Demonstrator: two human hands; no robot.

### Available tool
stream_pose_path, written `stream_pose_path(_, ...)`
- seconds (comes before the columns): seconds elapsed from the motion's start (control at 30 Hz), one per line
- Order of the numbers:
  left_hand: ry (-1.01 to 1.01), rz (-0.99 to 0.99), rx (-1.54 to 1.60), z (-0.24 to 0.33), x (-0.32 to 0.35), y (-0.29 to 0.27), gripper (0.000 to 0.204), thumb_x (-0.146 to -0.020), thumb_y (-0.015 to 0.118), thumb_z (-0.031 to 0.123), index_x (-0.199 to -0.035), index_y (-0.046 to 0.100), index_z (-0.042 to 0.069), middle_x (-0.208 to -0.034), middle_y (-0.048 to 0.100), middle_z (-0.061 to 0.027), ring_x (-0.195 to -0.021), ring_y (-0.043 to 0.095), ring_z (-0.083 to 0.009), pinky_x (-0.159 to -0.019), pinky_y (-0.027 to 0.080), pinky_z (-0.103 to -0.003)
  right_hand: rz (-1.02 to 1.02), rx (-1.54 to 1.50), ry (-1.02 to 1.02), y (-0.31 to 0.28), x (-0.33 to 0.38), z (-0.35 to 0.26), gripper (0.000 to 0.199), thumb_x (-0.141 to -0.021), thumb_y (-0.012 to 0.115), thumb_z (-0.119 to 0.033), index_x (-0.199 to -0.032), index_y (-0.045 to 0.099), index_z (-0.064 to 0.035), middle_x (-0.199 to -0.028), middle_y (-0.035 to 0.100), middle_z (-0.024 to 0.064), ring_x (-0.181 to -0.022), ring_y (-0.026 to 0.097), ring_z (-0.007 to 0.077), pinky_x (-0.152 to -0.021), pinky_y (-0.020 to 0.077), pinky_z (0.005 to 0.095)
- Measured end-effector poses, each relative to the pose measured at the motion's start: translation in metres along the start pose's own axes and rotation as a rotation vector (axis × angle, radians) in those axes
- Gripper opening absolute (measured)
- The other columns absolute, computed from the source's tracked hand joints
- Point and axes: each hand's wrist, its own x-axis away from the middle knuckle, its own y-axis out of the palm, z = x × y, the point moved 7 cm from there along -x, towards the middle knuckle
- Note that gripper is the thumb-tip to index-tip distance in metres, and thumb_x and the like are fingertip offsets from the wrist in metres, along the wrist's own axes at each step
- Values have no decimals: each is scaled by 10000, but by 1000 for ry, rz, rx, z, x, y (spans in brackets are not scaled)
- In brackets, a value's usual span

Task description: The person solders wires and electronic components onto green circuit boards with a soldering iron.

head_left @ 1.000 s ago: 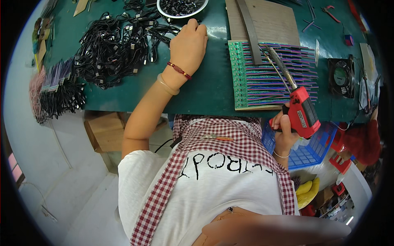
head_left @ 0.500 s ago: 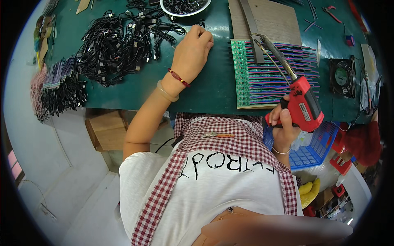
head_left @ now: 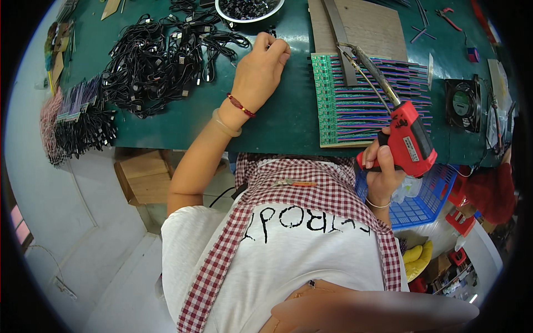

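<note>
My right hand (head_left: 384, 171) grips the red soldering gun (head_left: 410, 141). Its metal barrel and tip reach up and left over a sheet of small green circuit boards (head_left: 326, 100) with rows of black, blue and pink wires (head_left: 377, 102). The tip is close to a flat grey metal bar (head_left: 340, 41) that lies across the boards and a wooden board (head_left: 372, 28). Away to the left, my left hand (head_left: 260, 72) rests at the table with fingers curled together. What they hold, if anything, is hidden. Small black pieces (head_left: 272, 31) lie just beyond its fingertips.
Left of my left hand lies a heap of black USB cables (head_left: 158, 64). A white bowl of small black parts (head_left: 250, 20) stands at the back. To the right are a black fan (head_left: 462, 105) and red-handled pliers (head_left: 451, 20). A blue basket (head_left: 413, 213) sits below the table edge.
The soldering gun and my right hand have shifted slightly to the left. My left hand stays in nearly the same place, fingers still curled.
</note>
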Motion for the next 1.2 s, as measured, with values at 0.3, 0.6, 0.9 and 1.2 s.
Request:
stream_pose_path(0.3,47,10,43,9,4,-8,52,-847,542,79,-860,559,32,-747,576,-82,-614,575,-184,-541,447,-285,13,-15,21,-1,1,1,314,-854,505,-88,-1129,425,41,-610,471,70,-496,417,111,-467,368,241)
stream_pose_path(0.6,-387,-579,1157,96,62,23,119,-822,626,48,-843,531,-19,-765,592,-44,-581,554,-62,-492,445,-188,-140,168,152,43,-2,-7,123,-812,582,18,-928,547,-7,-790,534,5,-710,505,77,-619,419,231)
stream_pose_path(0.9,-500,-563,1150,90,71,29,153,-839,624,116,-857,533,-6,-728,599,-31,-564,548,-50,-471,439,-181,-270,507,42,36,2,8,154,-767,587,34,-907,545,-11,-793,547,31,-719,530,108,-622,428,243)
stream_pose_path(1.2,-57,-552,609,98,55,6,79,-789,575,44,-771,584,-32,-635,613,-82,-550,589,-88,-487,466,-212,-261,551,57,40,2,8,247,-744,614,45,-972,531,-4,-797,577,52,-718,564,116,-656,458,246)
